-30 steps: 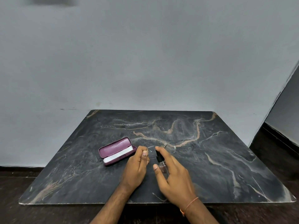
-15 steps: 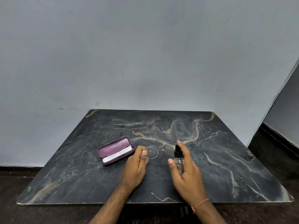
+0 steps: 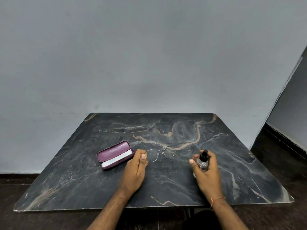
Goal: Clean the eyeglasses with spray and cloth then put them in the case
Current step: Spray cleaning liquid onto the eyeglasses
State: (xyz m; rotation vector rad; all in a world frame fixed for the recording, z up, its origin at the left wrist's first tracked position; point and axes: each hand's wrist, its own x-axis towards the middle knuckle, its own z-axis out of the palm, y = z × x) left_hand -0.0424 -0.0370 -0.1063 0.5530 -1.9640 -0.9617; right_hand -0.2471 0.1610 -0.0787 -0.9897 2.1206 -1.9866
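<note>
Thin metal-framed eyeglasses (image 3: 160, 153) sit at the middle of the dark marble table (image 3: 166, 188). My left hand (image 3: 136, 170) pinches their left end, by the left lens. My right hand (image 3: 207, 173) holds a small clear spray bottle (image 3: 201, 161) with a black cap, well to the right of the glasses. An open maroon glasses case (image 3: 114, 154) lies left of my left hand, with a white cloth (image 3: 116, 159) folded inside it.
A grey wall rises right behind the table's far edge. Dark floor shows to the left, front and right of the table. A wall corner (image 3: 282, 100) stands at the right.
My right hand has carried the spray bottle to the right, away from the glasses. My left hand has kept its hold on the frame.
</note>
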